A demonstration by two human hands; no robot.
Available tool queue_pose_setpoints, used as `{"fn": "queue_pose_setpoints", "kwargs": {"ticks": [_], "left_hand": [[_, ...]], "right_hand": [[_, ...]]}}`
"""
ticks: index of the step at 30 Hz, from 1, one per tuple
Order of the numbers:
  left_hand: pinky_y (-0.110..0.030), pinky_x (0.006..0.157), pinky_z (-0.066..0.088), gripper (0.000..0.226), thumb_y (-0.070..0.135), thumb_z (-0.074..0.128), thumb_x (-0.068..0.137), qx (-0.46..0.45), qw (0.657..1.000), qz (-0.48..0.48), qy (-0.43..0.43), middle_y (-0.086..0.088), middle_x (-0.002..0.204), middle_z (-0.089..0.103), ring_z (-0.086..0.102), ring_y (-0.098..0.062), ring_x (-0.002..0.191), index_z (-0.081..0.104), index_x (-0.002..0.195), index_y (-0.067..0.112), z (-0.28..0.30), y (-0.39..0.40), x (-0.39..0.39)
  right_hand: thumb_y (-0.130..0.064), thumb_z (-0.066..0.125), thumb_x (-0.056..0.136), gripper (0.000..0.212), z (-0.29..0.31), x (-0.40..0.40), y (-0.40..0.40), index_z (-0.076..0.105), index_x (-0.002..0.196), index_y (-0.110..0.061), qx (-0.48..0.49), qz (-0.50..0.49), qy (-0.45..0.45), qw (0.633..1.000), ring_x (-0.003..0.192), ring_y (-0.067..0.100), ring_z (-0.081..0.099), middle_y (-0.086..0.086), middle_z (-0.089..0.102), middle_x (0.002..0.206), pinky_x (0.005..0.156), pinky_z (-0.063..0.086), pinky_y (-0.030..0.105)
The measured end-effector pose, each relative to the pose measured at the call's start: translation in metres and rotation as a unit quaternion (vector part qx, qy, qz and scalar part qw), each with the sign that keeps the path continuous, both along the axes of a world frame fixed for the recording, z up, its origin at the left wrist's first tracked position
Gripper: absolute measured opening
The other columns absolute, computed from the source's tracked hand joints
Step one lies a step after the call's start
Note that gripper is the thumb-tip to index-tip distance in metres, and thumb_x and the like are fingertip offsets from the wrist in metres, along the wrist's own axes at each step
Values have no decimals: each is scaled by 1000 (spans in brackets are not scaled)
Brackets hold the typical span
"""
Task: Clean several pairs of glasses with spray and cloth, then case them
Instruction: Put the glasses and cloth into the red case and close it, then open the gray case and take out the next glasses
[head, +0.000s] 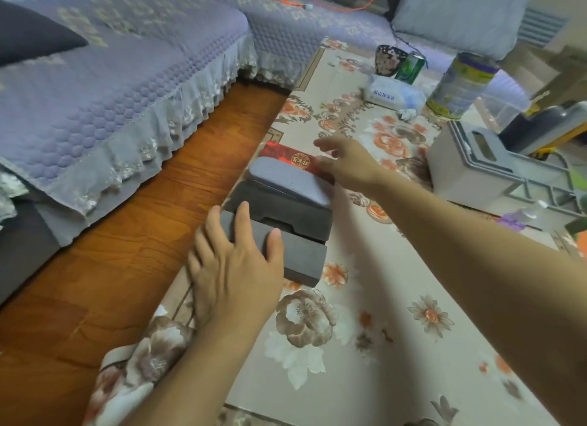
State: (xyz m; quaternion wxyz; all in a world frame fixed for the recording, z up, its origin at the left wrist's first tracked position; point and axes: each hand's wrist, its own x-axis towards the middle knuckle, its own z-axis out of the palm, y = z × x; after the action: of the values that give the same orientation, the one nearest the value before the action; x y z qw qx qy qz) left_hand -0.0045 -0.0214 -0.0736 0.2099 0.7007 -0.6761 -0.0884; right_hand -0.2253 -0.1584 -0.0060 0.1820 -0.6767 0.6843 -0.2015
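A low table covered in a beige floral oilcloth (397, 346) fills the right of the view, beside a sofa under a quilted lavender cover (111, 92) and a strip of reddish wood floor (127, 251). At the table's far side stand a pale grey plastic organiser box (470, 171), a tall cylindrical tin with a purple band (460, 85), a soft pack of tissues (394, 95) and a green can (409, 66).

Along the table's left edge four glasses cases lie in a row, touching one another: nearest, a flat dark grey rectangular case (301, 260); then a charcoal hard case (286, 216); a blue-grey rounded case (289, 181); and farthest, a red case with a gold emblem (292, 158). All appear closed, and no loose glasses show.

The left hand (235, 273) rests on the near end of the dark grey case, fingers spread and nearly straight, thumb on its top. The right hand (346, 165) reaches over the red case with fingers loosely extended; motion blur hides whether it touches.

Neither spray nor cloth is clearly identifiable. Judging from the shut, lined-up cases, this is either the very start or the very end; I cannot tell which.
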Motion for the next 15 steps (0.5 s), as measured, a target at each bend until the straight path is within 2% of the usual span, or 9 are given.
{"fn": "queue_pose_setpoints", "kwargs": {"ticks": [3,6,8,11,15], "left_hand": [[-51,107,37,67,62,29,98,-6,1000,-1,-3,-14,158,28,35,-35,138,27,155,27,0,0,0],[-51,106,37,66,61,34,98,-11,1000,0,2,-15,157,29,37,-35,136,28,154,26,0,1,0],[-51,105,38,67,61,35,98,-15,1000,2,4,-15,156,30,38,-36,135,29,154,26,0,1,1],[-51,104,38,67,61,35,97,-16,1000,-3,11,-15,156,31,39,-36,134,30,154,26,1,1,1],[-53,112,33,67,61,34,97,-3,999,-14,29,-15,160,25,32,-36,142,27,155,27,1,-1,4]], "right_hand": [[-41,67,92,52,7,23,14,62,136,-14,-2,100,87,991,112,19,59,5,65,130,93,44,30],[-46,67,91,58,2,36,17,54,142,-22,37,121,173,977,116,27,55,9,60,129,88,33,27],[-43,69,91,59,3,40,16,50,144,-23,53,112,163,979,121,27,54,9,57,136,89,33,27],[-39,72,90,57,9,44,16,54,142,-24,59,108,164,979,120,25,56,5,60,136,93,43,31],[-40,71,87,52,26,43,37,59,135,-25,6,81,124,989,112,22,60,1,62,128,91,50,32]]}}
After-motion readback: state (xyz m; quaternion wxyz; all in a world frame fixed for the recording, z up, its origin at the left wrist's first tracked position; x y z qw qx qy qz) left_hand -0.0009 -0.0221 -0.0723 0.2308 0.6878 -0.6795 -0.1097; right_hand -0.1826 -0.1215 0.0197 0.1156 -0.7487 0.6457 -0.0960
